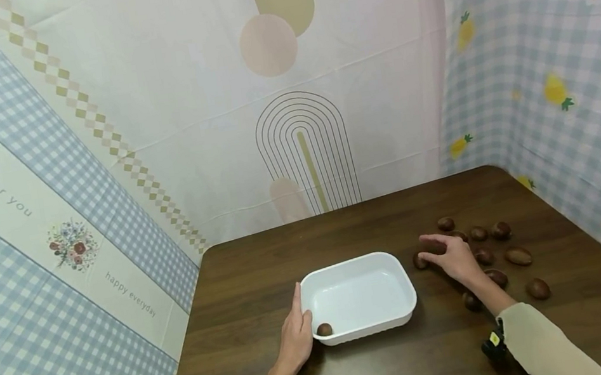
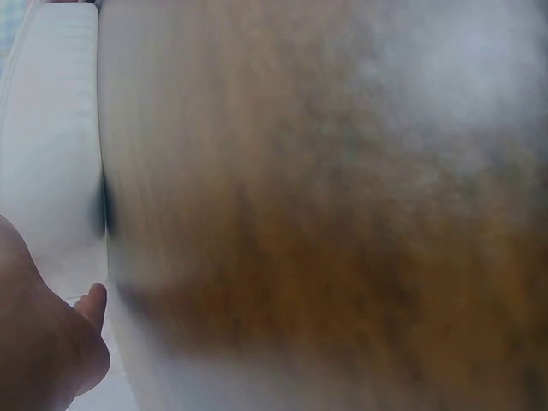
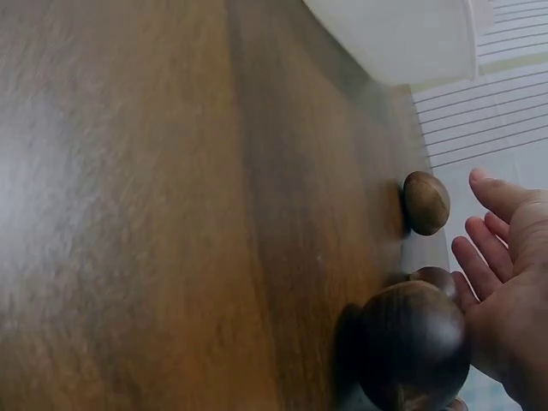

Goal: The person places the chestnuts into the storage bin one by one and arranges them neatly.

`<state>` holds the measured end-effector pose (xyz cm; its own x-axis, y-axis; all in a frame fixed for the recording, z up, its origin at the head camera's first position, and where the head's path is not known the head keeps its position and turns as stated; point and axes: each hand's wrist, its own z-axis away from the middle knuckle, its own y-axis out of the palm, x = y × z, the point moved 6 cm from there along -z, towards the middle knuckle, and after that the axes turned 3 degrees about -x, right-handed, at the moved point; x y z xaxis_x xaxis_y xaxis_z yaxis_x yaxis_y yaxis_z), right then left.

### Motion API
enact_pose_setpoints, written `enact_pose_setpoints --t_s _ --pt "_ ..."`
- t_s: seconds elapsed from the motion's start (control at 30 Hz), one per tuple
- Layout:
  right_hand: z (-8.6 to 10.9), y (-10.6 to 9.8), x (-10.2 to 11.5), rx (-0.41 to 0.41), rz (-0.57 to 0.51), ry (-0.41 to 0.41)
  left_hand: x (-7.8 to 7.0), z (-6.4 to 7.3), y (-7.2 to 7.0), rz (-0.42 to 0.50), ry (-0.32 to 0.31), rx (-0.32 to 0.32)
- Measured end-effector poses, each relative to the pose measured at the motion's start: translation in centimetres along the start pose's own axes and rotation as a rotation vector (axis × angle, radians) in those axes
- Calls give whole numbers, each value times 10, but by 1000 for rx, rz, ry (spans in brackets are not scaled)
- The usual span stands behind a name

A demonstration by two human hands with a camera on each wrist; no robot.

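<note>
A white rectangular dish (image 1: pixel 358 294) stands on the table with one brown chestnut (image 1: pixel 324 329) in its near left corner. My left hand (image 1: pixel 296 335) holds the dish's left side, thumb at the rim and fingers along the outer wall. To the right of the dish, my right hand (image 1: pixel 451 259) reaches over the scattered chestnuts with thumb and fingers spread apart. Closest to its fingertips is a chestnut (image 1: pixel 420 261), which in the right wrist view stands just beyond the thumb, a gap between them. A larger dark chestnut (image 3: pixel 415 347) shows beside that hand's palm.
Several more chestnuts lie around and beyond the right forearm, among them a long oval one (image 1: pixel 518 256) and one nearer me (image 1: pixel 538 288). The dark wooden table (image 1: pixel 253 258) meets patterned cloth hangings (image 1: pixel 205 162) behind and at both sides.
</note>
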<state>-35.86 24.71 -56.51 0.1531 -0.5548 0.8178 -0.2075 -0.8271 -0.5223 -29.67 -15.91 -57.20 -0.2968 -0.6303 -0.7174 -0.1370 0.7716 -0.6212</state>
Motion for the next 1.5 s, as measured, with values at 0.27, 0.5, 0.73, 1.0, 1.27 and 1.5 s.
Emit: enact_pose_setpoints --t_s 0.27,0.5,0.73,1.0,1.27,1.5 --pt "0 3 -1 35 102 -36 0 -1 0 8 -7 1" --pt "-1 9 -3 88 158 -41 3 0 1 19 -13 4" --pt "-4 11 -1 99 196 -80 4 -1 1 18 -4 0" --pt "-6 12 3 116 231 -115 3 -1 1 16 -11 8" --pt "-14 10 8 113 244 -125 1 -1 0 20 -21 12" --pt "-23 7 11 105 233 -99 1 0 -1 18 -22 10"
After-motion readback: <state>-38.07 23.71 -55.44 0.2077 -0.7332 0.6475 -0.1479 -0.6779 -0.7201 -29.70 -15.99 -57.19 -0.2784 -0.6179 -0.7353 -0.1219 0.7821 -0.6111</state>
